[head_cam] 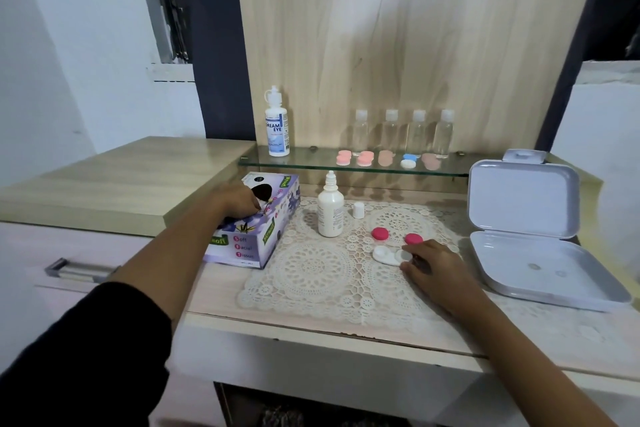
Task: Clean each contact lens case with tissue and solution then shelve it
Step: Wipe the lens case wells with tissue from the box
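A white contact lens case (388, 255) lies open on the lace mat, and its two pink caps (380, 233) (413, 238) rest just behind it. My right hand (431, 265) holds the case's right end between thumb and fingers. My left hand (239, 199) lies on top of the purple tissue box (256, 236), its fingers curled at the box's dark opening; no tissue shows. An uncapped white solution bottle (330, 208) stands between box and case, its small cap (358, 210) beside it. Several closed lens cases (365, 158) sit on the glass shelf (311, 163).
On the shelf stand a labelled solution bottle (277, 123) and several clear small bottles (417, 132). An open white hinged box (540, 236) lies at the right. A lace mat (311, 274) covers the desk top. A drawer handle (69, 270) sits lower left.
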Motion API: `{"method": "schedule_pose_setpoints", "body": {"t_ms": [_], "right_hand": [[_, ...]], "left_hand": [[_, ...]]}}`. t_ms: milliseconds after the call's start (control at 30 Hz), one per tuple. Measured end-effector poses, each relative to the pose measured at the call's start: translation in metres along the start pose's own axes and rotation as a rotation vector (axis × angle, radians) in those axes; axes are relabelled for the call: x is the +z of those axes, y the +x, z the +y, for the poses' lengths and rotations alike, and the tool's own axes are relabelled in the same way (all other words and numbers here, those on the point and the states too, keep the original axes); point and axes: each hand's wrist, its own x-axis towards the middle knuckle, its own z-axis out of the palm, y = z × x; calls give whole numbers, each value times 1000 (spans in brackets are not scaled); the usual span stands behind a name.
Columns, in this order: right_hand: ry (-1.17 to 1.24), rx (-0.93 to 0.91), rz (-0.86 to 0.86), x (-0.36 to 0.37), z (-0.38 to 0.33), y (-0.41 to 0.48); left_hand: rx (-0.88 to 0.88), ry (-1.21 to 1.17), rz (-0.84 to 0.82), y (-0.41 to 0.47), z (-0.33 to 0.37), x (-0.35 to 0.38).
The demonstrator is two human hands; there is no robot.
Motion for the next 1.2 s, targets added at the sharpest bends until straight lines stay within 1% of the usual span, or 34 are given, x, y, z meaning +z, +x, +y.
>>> {"method": "schedule_pose_setpoints", "body": {"t_ms": [267,433,633,1200], "right_hand": [[0,9,-13,0,1,1],[-11,6,-17,-1,0,1],[-1,13,-16,-1,-1,0],[13,29,-30,-2,-1,0]], "left_hand": [[48,30,-56,5,1,-3],[66,58,-23,5,2,-2],[96,146,30,8,1,2],[41,108,135,8,-3,8]]}}
